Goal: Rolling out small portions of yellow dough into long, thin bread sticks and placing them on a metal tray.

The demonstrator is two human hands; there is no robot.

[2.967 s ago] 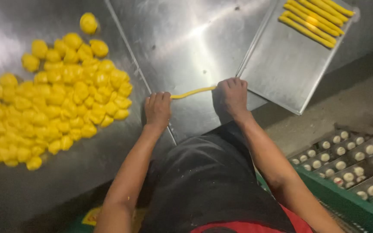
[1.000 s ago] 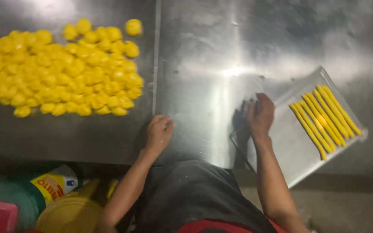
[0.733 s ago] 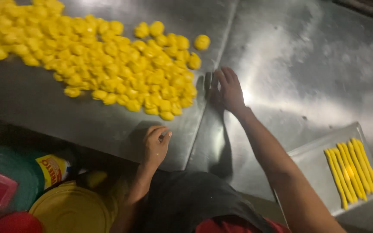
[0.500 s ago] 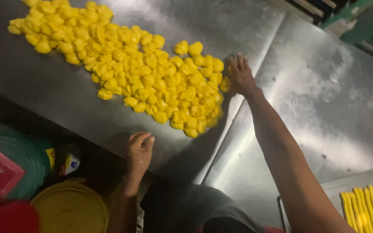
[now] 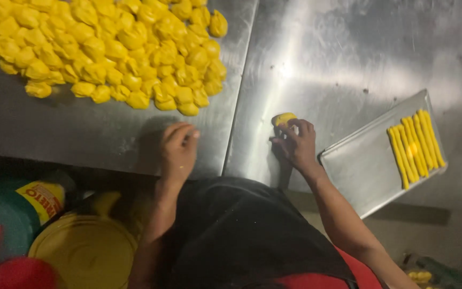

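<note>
1. Your right hand has its fingers closed on a yellow dough piece, pressed to the steel table just left of the tray.
2. Your left hand rests loosely curled, holding nothing, farther left of the tray, below the dough pile.
3. The tray holds yellow dough sticks.

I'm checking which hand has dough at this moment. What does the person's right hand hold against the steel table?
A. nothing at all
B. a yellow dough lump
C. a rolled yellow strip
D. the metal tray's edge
B: the right hand has its fingers on a small yellow dough lump on the steel table, short of the metal tray, whose rolled strips lie untouched.
</note>
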